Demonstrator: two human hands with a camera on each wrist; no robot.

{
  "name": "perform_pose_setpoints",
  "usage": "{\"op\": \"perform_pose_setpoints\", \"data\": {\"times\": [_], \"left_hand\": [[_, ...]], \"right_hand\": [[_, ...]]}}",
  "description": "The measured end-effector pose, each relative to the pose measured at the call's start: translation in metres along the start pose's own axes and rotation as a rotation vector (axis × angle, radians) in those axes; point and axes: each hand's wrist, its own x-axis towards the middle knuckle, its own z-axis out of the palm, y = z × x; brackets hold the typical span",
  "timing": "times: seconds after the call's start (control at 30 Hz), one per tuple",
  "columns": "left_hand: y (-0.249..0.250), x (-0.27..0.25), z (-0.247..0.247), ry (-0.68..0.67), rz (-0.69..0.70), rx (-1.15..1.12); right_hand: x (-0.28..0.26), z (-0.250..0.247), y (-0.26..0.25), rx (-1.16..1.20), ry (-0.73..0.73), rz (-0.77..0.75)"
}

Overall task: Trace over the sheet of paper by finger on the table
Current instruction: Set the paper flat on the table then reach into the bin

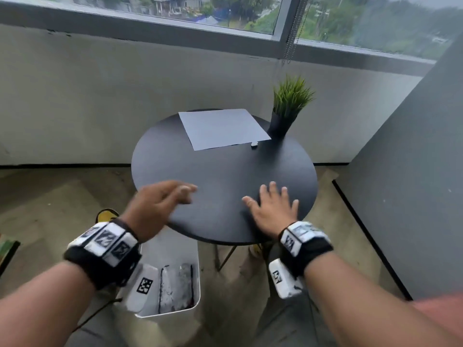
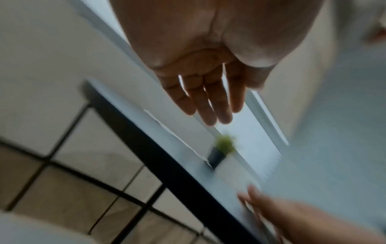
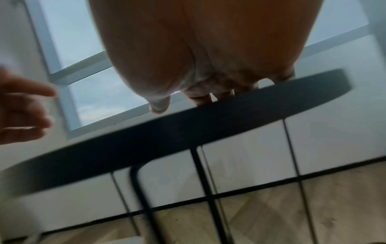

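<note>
A white sheet of paper (image 1: 223,128) lies flat on the far half of the round black table (image 1: 220,171); in the left wrist view its thin edge (image 2: 177,137) shows side-on. My left hand (image 1: 160,204) hovers blurred over the table's near left rim, fingers (image 2: 208,105) straight and empty. My right hand (image 1: 273,206) lies palm down with fingers spread on the near right part of the tabletop, holding nothing. Both hands are well short of the paper. In the right wrist view the right hand's fingertips (image 3: 203,100) touch the table's edge (image 3: 188,132).
A potted green grass plant (image 1: 288,106) in a dark pot stands at the table's far right, next to the paper. A small white object (image 1: 254,144) lies by the paper's near right corner. A white bin (image 1: 167,281) stands on the floor under my left wrist. A grey wall (image 1: 413,171) is at right.
</note>
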Motion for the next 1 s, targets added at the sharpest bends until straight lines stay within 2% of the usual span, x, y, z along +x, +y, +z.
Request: {"op": "perform_pose_setpoints", "data": {"times": [0.07, 0.1, 0.13, 0.17, 0.2, 0.23, 0.3, 0.33, 0.37, 0.4, 0.43, 0.47, 0.5, 0.53, 0.57, 0.6, 0.63, 0.7, 0.73, 0.77, 0.8, 0.93, 1.0], "left_hand": [[-0.024, -0.011, -0.02, 0.291, -0.141, 0.001], [-0.046, -0.02, -0.027, 0.378, -0.26, 0.061], [-0.068, -0.029, -0.03, 0.398, -0.422, 0.146], [-0.093, -0.04, -0.027, 0.345, -0.599, 0.216], [-0.113, -0.05, -0.02, 0.236, -0.744, 0.254], [-0.132, -0.061, -0.009, 0.116, -0.853, 0.273], [-0.169, -0.082, 0.01, -0.042, -0.984, 0.223], [-0.176, -0.09, 0.019, -0.124, -1.008, 0.198], [-0.184, -0.098, 0.027, -0.205, -0.979, 0.259], [-0.184, -0.102, 0.033, -0.275, -0.92, 0.356], [-0.185, -0.102, 0.039, -0.347, -0.847, 0.39], [-0.174, -0.099, 0.043, -0.439, -0.959, 0.338], [-0.178, -0.097, 0.047, -0.422, -0.877, 0.39], [-0.183, -0.097, 0.048, -0.479, -0.874, 0.463], [-0.175, -0.094, 0.05, -0.461, -0.908, 0.466], [-0.172, -0.091, 0.05, -0.452, -0.861, 0.491], [-0.16, -0.087, 0.048, -0.488, -0.834, 0.523], [-0.147, -0.082, 0.044, -0.46, -0.864, 0.508], [-0.145, -0.082, 0.042, -0.411, -0.894, 0.464], [-0.141, -0.081, 0.038, -0.372, -0.91, 0.448], [-0.14, -0.082, 0.036, -0.337, -0.898, 0.418], [-0.143, -0.084, 0.022, -0.287, -0.896, 0.297], [-0.16, -0.087, 0.019, -0.232, -0.881, 0.263]], "right_hand": [[-0.022, 0.017, -0.027, -0.049, -0.044, -0.184], [-0.037, 0.024, -0.039, -0.072, -0.078, -0.324], [-0.053, 0.026, -0.049, -0.066, -0.127, -0.463], [-0.061, 0.025, -0.054, -0.009, -0.157, -0.567], [-0.059, 0.02, -0.054, 0.1, -0.144, -0.619], [-0.05, 0.015, -0.05, 0.214, -0.084, -0.595], [-0.023, 0.004, -0.036, 0.284, 0.058, -0.324], [-0.013, 0.001, -0.029, 0.235, 0.08, -0.148], [-0.008, 0.002, -0.026, 0.16, 0.061, -0.039], [-0.011, 0.006, -0.029, 0.068, 0.021, -0.024], [-0.019, 0.015, -0.036, -0.01, -0.015, -0.095], [-0.033, 0.022, -0.047, -0.055, -0.052, -0.225], [-0.049, 0.029, -0.058, -0.058, -0.096, -0.371], [-0.063, 0.031, -0.065, -0.014, -0.145, -0.502], [-0.071, 0.031, -0.066, 0.072, -0.156, -0.579], [-0.072, 0.028, -0.06, 0.177, -0.098, -0.592], [-0.066, 0.026, -0.048, 0.25, 0.015, -0.534], [-0.052, 0.019, -0.018, 0.215, 0.165, -0.215], [-0.049, 0.019, -0.006, 0.139, 0.147, -0.051], [-0.05, 0.021, -0.002, 0.056, 0.103, 0.039], [-0.054, 0.027, -0.005, -0.022, 0.078, 0.046], [-0.096, 0.06, -0.059, -0.091, 0.033, -0.221], [-0.121, 0.067, -0.088, -0.081, -0.045, -0.45]]}}
